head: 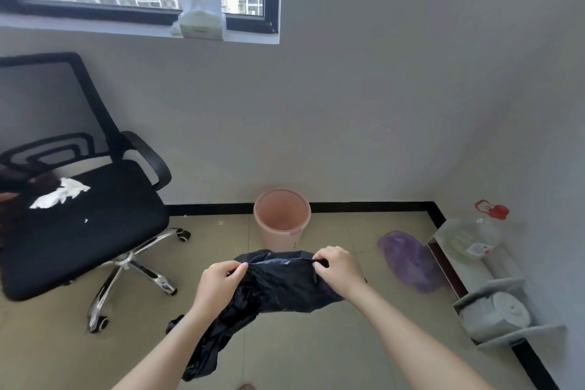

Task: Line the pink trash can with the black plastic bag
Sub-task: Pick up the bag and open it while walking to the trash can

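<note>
Left hand (218,282) and right hand (337,266) each pinch the crinkled, glossy black plastic bag (278,285); round pink trash can (281,218) seemingly unlined.

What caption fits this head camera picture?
Both hands pinch a black bag near an unlined pink trash can.

The pink trash can (281,218) is standing upright and unlined on the floor by the wall. The black plastic bag (278,282) is hanging crumpled in the air just in front of it, its top edge stretched sideways.
</note>
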Tool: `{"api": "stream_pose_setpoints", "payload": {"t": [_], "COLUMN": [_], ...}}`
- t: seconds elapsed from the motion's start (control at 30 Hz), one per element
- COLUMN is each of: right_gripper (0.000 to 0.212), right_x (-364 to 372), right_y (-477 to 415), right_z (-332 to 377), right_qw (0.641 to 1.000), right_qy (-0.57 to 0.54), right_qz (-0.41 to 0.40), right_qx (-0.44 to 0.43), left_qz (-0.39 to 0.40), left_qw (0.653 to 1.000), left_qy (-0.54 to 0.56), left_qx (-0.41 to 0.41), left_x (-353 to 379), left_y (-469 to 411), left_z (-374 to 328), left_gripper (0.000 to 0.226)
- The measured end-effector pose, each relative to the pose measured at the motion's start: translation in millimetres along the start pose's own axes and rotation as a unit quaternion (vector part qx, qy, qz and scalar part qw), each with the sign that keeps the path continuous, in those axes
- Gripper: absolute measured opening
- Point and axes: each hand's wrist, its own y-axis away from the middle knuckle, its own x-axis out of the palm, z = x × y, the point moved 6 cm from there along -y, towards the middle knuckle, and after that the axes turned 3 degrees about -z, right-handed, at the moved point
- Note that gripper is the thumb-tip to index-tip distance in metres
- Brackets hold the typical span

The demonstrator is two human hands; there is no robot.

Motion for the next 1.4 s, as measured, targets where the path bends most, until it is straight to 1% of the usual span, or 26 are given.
{"api": "stream_pose_setpoints", "payload": {"t": [0.13, 0.23, 0.33, 0.37, 0.47, 0.57, 0.67, 0.8, 0.9, 1.03, 1.2, 1.27, 1.33, 1.4], "right_gripper": [0.019, 0.02, 0.02, 0.02, 0.019, 0.019, 0.019, 0.02, 0.02, 0.018, 0.018, 0.018, 0.019, 0.019], "right_x": [-2.9, -1.0, 8.2, 10.6, 12.0, 10.9, 11.3, 14.5, 28.7, 52.7, 83.6, 148.4, 154.2, 180.5], "right_y": [-49.8, -71.9, -87.4, -94.0, -121.5, -154.8, -184.4, -219.5, -234.1, -246.6, -266.6, -289.3, -302.5, -309.3], "right_z": [0.5, -16.3, -33.2, -38.5, -56.4, -75.0, -88.3, -113.7, -132.1, -149.6, -177.5, -205.6, -209.0, -218.9], "right_qw": [1.0, 0.998, 0.996, 0.996, 0.994, 0.994, 0.992, 0.988, 0.984, 0.979, 0.978, 0.978, 0.979, 0.98], "right_qy": [0.013, 0.008, 0.008, 0.007, 0.006, 0.005, -0.006, -0.003, -0.009, -0.017, -0.012, -0.027, -0.026, -0.026], "right_qz": [0.005, 0.0, 0.026, 0.035, 0.064, 0.086, 0.112, 0.145, 0.171, 0.187, 0.185, 0.184, 0.18, 0.178], "right_qx": [0.018, 0.056, 0.081, 0.085, 0.087, 0.072, 0.06, 0.049, 0.058, 0.075, 0.1, 0.099, 0.096, 0.09], "left_qz": [0.025, 0.058, 0.073, 0.079, 0.093, 0.078, 0.064, 0.059, 0.078, 0.096, 0.135, 0.136, 0.139, 0.135], "left_qw": [1.0, 0.998, 0.996, 0.996, 0.993, 0.992, 0.988, 0.981, 0.971, 0.96, 0.951, 0.954, 0.956, 0.96], "left_qy": [-0.016, -0.026, -0.042, -0.043, -0.05, -0.055, -0.069, -0.084, -0.113, -0.146, -0.18, -0.176, -0.176, -0.174], "left_qx": [-0.001, 0.004, -0.017, -0.027, -0.049, -0.08, -0.12, -0.164, -0.194, -0.22, -0.213, -0.201, -0.189, -0.174], "left_x": [4.3, 22.9, 42.0, 48.4, 66.0, 83.1, 99.3, 128.4, 149.5, 169.4, 197.4, 233.9, 237.5, 254.5], "left_y": [-63.9, -98.6, -121.3, -129.4, -150.9, -168.2, -183.9, -203.9, -214.2, -230.7, -259.7, -290.2, -304.5, -314.9], "left_z": [-5.8, -11.4, -6.8, -3.5, -5.0, -5.2, -2.2, 1.4, 15.2, 39.8, 67.3, 125.4, 130.3, 156.8], "left_gripper": [0.026, 0.042, 0.051, 0.05, 0.038, 0.042, 0.033, 0.04, 0.033, 0.031, 0.026, 0.027, 0.027, 0.027]}}
